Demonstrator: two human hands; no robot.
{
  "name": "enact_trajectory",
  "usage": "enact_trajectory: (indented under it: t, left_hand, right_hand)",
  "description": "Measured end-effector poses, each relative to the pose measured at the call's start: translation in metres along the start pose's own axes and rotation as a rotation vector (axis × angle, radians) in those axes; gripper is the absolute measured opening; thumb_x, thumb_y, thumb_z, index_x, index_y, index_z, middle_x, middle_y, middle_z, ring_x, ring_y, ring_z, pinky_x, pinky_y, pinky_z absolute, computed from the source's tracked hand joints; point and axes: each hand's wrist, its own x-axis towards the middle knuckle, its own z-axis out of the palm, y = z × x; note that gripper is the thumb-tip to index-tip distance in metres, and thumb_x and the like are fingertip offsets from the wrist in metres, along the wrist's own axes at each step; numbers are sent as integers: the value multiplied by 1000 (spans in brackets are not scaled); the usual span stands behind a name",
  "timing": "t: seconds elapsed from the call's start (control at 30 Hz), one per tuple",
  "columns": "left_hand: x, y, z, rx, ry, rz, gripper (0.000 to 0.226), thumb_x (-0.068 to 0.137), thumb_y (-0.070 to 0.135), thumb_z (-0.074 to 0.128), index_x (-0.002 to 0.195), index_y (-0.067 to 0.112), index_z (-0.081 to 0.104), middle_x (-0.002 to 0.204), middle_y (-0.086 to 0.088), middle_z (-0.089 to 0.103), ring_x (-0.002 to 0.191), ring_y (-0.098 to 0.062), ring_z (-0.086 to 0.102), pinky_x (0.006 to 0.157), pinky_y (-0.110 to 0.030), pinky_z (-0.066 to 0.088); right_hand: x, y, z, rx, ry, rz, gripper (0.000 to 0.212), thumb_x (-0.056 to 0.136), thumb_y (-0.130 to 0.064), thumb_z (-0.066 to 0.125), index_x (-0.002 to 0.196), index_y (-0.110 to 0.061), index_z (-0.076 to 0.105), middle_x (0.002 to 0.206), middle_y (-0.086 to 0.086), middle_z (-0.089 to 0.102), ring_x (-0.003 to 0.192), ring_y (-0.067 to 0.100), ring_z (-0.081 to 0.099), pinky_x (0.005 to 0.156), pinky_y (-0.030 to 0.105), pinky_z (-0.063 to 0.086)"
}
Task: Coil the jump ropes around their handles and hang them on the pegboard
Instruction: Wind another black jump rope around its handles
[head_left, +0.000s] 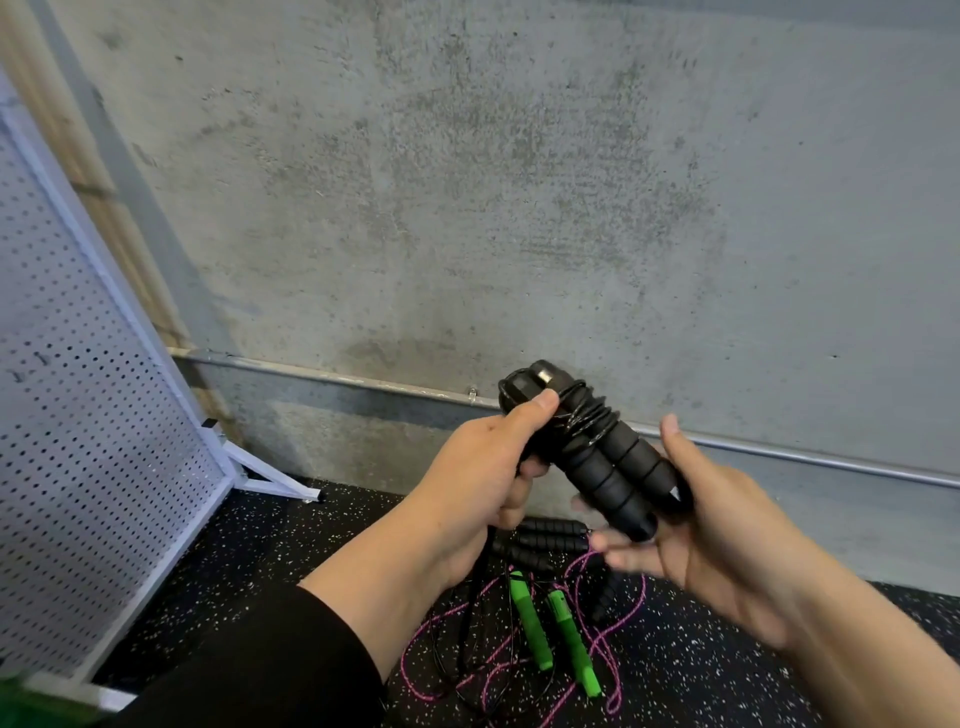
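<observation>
A black jump rope (597, 457) has its two foam handles held side by side, with thin black cord wound several times around their upper part. My left hand (483, 478) grips the upper end, thumb on top of the handle caps. My right hand (701, 530) cradles the lower end, fingers curled under the handles. The white pegboard (78, 415) stands at the left on a metal frame, with two small hooks at its left side.
On the speckled black floor below my hands lie another black-handled rope (545, 540) and a green-handled rope (530, 623) with pink cord (613, 634), all tangled together. A concrete wall with a metal conduit (831, 457) runs behind.
</observation>
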Motion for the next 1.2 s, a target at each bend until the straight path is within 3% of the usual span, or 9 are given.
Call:
enact_trajectory:
  t: [0.1,0.2,0.37,0.5,0.63,0.77,0.9,1.0,1.2]
  left_hand:
    - [0,0,-1,-7,-2,-1,40,96,55,57,73,22,50,64,1,44,46,-8,22,43,-23,16]
    - [0,2,-2,-25,-43,0,42,95,58,56,76,22,52,66,2,45,47,-8,21,45,-24,15]
    - [1,3,-3,35,-99,-39,55,86,75,52,92,21,64,67,6,44,48,-8,21,44,-23,18]
    - [1,0,-1,56,-98,-108,72,88,78,46,113,16,71,64,7,40,48,-8,21,44,-22,18]
    - [4,0,-4,44,-76,-172,81,82,84,46,110,12,70,64,5,46,45,-9,19,43,-23,17]
    - [3,-1,-6,74,-44,-221,86,81,86,46,115,11,71,63,4,50,43,-8,21,40,-22,17]
    - [2,-2,-5,72,-32,-225,86,80,86,46,113,11,72,63,4,50,43,-7,20,39,-21,17]
    - [2,-2,-4,71,-13,-220,84,83,84,47,112,9,72,61,6,47,44,-7,21,41,-22,16]
    - [2,-6,-3,74,21,-202,64,84,77,57,99,17,69,59,6,44,45,-8,22,41,-21,17]
  right_hand:
    - [-5,-2,-4,130,-219,156,62,96,-59,42,119,-10,73,98,30,67,57,30,58,50,32,56]
    - [-2,-1,-4,185,-284,74,56,98,-51,46,126,-9,68,86,23,57,54,21,47,47,28,46]
    - [7,4,2,209,-127,-170,57,96,-47,50,128,-2,63,81,19,55,56,17,41,48,26,39]
    - [9,3,4,-23,84,-353,46,93,-44,54,115,-5,65,78,17,61,55,19,43,53,31,39]
    - [5,6,8,-401,226,-492,17,101,-33,53,105,-27,69,72,9,62,56,20,53,57,37,46]
    - [8,10,5,-637,317,-581,10,96,-41,57,104,-41,63,75,-1,66,57,7,55,59,32,44]
    - [12,13,1,-820,397,-580,24,88,-41,70,104,-51,56,85,-17,62,71,-2,54,66,26,39]
    - [14,16,0,-948,387,-611,43,81,-34,81,108,-53,54,105,-22,59,97,-4,56,82,24,42]
    - [13,19,7,-1164,395,-697,53,77,-31,86,124,-39,61,104,-19,46,105,11,50,90,27,38]
